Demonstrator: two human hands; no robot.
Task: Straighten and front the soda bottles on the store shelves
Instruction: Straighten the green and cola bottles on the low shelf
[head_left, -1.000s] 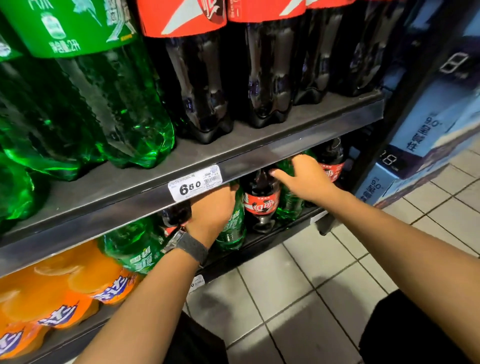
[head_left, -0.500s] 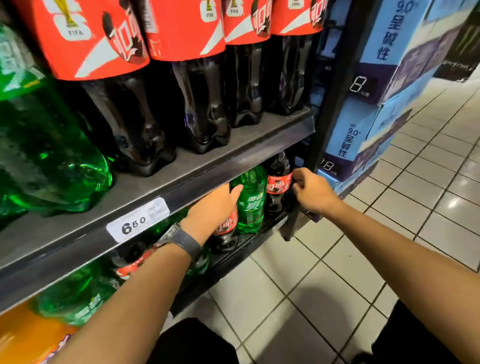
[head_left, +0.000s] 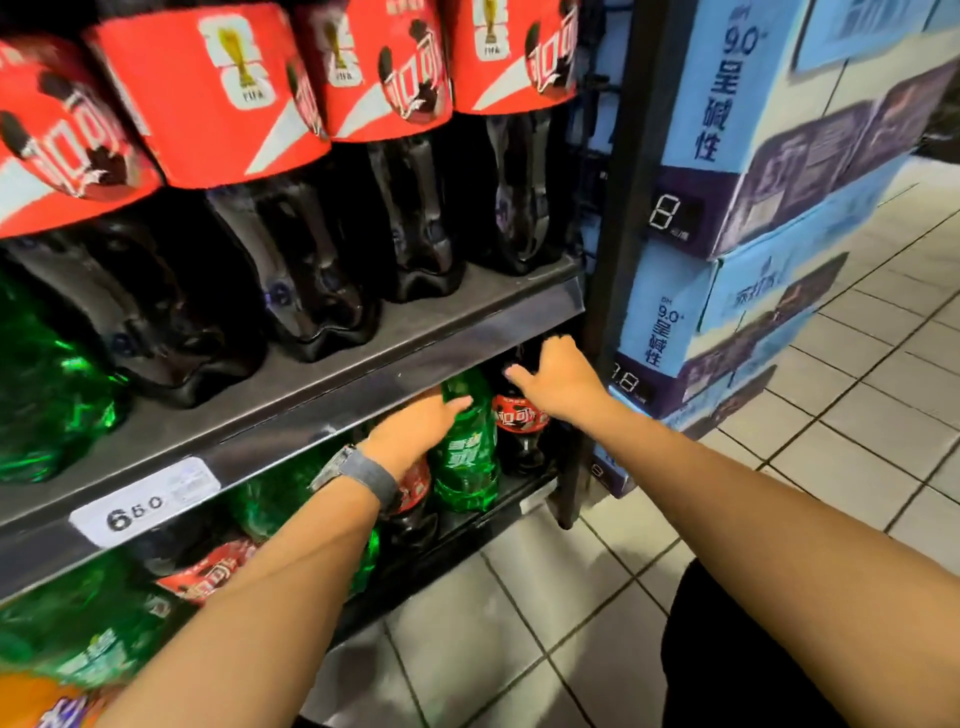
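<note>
On the bottom shelf stand small soda bottles. My left hand (head_left: 415, 423) reaches under the upper shelf and grips the shoulder of a small green bottle (head_left: 465, 457). To its right my right hand (head_left: 558, 376) curls over the top of a small cola bottle (head_left: 519, 423) with a red label at the shelf's right end. Another small cola bottle (head_left: 413, 493) stands partly hidden behind my left wrist. The bottle caps are hidden under the shelf lip.
Large red-labelled cola bottles (head_left: 400, 171) and green bottles (head_left: 47, 395) fill the upper shelf (head_left: 322, 395), which carries a 6.50 price tag (head_left: 140, 506). A black upright (head_left: 618, 249) ends the shelving. Stacked blue cartons (head_left: 753, 218) stand to the right on the tiled floor (head_left: 597, 597).
Both hands have shifted right along the bottom shelf. The left hand has moved from a cola bottle onto the green bottle; the right hand has gone from the shelf's end onto the end cola bottle.
</note>
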